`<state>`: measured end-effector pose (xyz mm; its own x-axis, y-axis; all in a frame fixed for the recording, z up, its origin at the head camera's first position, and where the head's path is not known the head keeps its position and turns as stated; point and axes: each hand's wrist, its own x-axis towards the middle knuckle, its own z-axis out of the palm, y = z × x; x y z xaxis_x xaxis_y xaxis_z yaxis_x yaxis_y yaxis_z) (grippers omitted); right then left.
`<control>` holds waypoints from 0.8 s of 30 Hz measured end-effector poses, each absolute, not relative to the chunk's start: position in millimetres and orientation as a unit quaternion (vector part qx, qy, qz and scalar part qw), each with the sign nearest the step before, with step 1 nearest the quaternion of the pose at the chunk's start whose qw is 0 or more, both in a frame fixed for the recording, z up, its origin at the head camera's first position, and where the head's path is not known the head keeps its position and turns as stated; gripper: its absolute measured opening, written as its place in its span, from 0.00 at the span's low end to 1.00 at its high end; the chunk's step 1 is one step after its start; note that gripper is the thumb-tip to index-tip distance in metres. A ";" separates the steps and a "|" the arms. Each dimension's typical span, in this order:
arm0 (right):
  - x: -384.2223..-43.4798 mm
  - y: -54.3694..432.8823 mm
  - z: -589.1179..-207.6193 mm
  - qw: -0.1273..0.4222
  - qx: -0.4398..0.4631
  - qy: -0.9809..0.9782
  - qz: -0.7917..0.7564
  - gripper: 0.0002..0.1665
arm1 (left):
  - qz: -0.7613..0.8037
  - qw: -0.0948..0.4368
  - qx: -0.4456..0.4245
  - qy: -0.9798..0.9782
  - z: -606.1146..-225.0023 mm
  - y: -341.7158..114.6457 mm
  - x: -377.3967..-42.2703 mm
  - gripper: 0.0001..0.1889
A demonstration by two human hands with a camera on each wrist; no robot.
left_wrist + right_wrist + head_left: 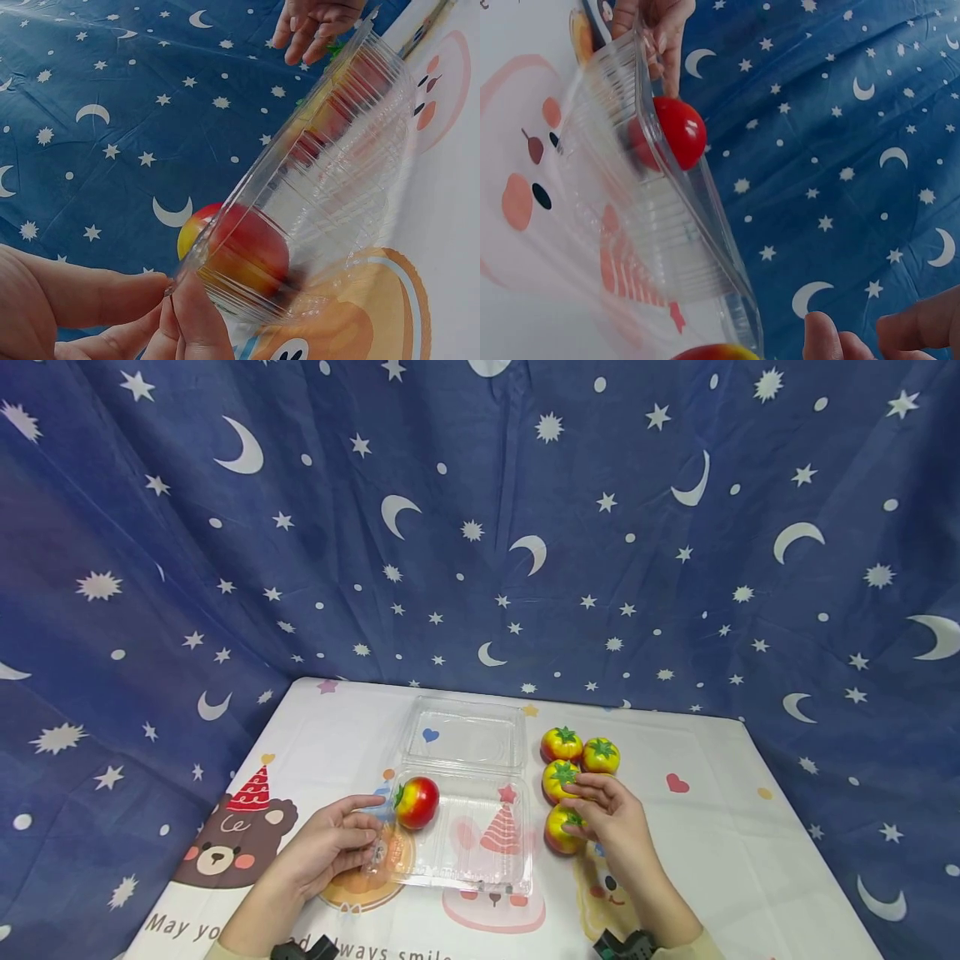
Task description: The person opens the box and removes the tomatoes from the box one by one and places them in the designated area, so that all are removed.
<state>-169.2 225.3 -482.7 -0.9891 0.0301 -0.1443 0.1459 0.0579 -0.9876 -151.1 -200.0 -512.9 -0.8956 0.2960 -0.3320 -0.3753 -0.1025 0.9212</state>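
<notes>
A clear plastic clamshell box (465,768) lies with its lid folded back. My left hand (341,842) pinches the near left edge of its tray; in the left wrist view the thumb and finger (196,319) meet on the rim. One red-and-yellow toy tomato (417,802) sits in the tray's left part. Right of the box, several more toy tomatoes (561,745) stand close together, green leaves up. My right hand (611,810) is over the nearest ones, fingers parted and slightly bent. In the right wrist view its fingers (821,337) hold nothing; whether they touch a tomato I cannot tell.
A white printed cloth (712,852) with cartoon bears covers the table. Behind it and on the left hangs a dark blue curtain (465,610) with moons and stars.
</notes>
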 end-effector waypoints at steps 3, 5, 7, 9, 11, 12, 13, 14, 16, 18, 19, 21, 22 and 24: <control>-170.9 220.8 -482.3 0.046 0.059 0.728 -0.681 0.25 | 0.743 0.227 -0.033 0.629 -512.9 -200.1 -151.1 0.37; -171.8 217.4 -481.6 0.048 0.056 0.728 -0.682 0.25 | 0.744 0.228 -0.032 0.627 -513.1 -200.2 -151.2 0.37; -172.8 213.6 -480.8 0.051 0.050 0.725 -0.685 0.26 | 0.745 0.228 -0.030 0.626 -513.1 -200.4 -151.3 0.37; -173.6 209.7 -479.7 0.054 0.044 0.722 -0.688 0.26 | 0.746 0.228 -0.028 0.625 -513.3 -200.5 -151.4 0.37; -174.3 205.9 -478.8 0.056 0.037 0.721 -0.690 0.26 | 0.746 0.228 -0.027 0.625 -513.1 -200.6 -151.2 0.37; -174.7 204.0 -478.5 0.058 0.036 0.721 -0.690 0.26 | 0.746 0.228 -0.027 0.625 -513.0 -200.6 -151.1 0.37; -175.1 202.2 -478.3 0.058 0.034 0.721 -0.690 0.26 | 0.746 0.228 -0.027 0.625 -512.9 -200.6 -151.1 0.37; -175.7 200.5 -478.1 0.060 0.032 0.721 -0.690 0.26 | 0.746 0.228 -0.027 0.625 -512.8 -200.6 -151.0 0.38; -176.6 197.0 -477.9 0.061 0.024 0.720 -0.691 0.25 | 0.746 0.227 -0.027 0.625 -512.5 -200.5 -150.8 0.38; -177.7 193.8 -477.6 0.062 0.018 0.716 -0.695 0.24 | 0.746 0.227 -0.027 0.625 -512.3 -200.4 -150.6 0.38; -178.2 192.1 -477.2 0.062 0.015 0.715 -0.697 0.23 | 0.746 0.227 -0.027 0.626 -512.3 -200.4 -150.6 0.38; -178.7 188.5 -475.8 0.062 0.006 0.713 -0.699 0.23 | 0.746 0.227 -0.028 0.625 -512.2 -200.3 -150.6 0.38; -179.0 186.8 -475.3 0.062 0.003 0.712 -0.699 0.23 | 0.746 0.226 -0.029 0.625 -512.2 -200.3 -150.6 0.38; -179.8 183.0 -474.1 0.065 -0.002 0.712 -0.699 0.23 | 0.746 0.227 -0.030 0.625 -512.2 -200.2 -150.7 0.38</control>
